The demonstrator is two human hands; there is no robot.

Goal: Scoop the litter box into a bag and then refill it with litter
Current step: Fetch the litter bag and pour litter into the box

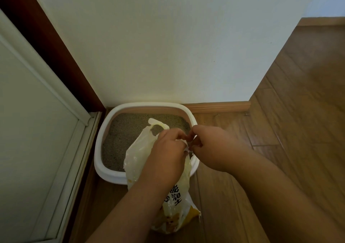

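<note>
White litter box (119, 175) sat on wood floor (280, 149) in the wall corner, filled with grey litter (127, 130). Yellow-white litter bag (137, 156) stood upright against its near rim. Left hand (166, 155) and right hand (214, 147) both pinched the bag's top edge, fingertips nearly touching.

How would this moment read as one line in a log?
stage: refill prep | left hand + right hand: pinching top of litter bag | box: holds litter | pouring: not yet
</note>
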